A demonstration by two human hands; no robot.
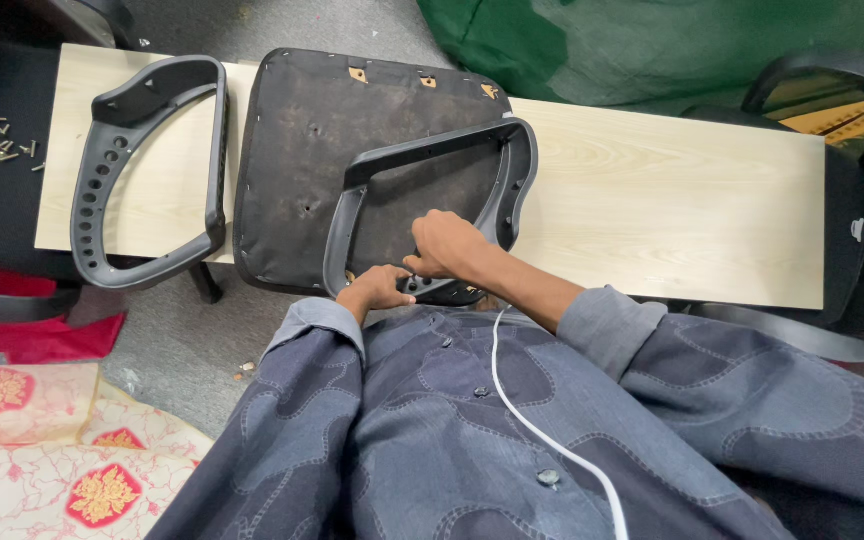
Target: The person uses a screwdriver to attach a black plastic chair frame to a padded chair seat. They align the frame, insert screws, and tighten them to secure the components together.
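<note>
A dark chair seat (pixel 302 150) lies underside up on a light wooden board (pixel 652 200). A grey plastic armrest loop (pixel 432 150) rests on the seat, its mounting bar at the near edge. My right hand (pixel 444 245) is closed over that mounting bar, fingers curled down onto it. My left hand (pixel 377 287) sits just below and left of it, pinching at the same bar; what is between its fingers is hidden. A second grey armrest (pixel 147 170) lies loose on the board's left end.
Several loose screws (pixel 2 140) lie on a dark surface at far left. A black chair part (pixel 842 180) sits at the right, green cloth (pixel 652 40) behind the board, red and patterned fabric (pixel 42 440) at lower left. A white cable (pixel 552 440) runs down my shirt.
</note>
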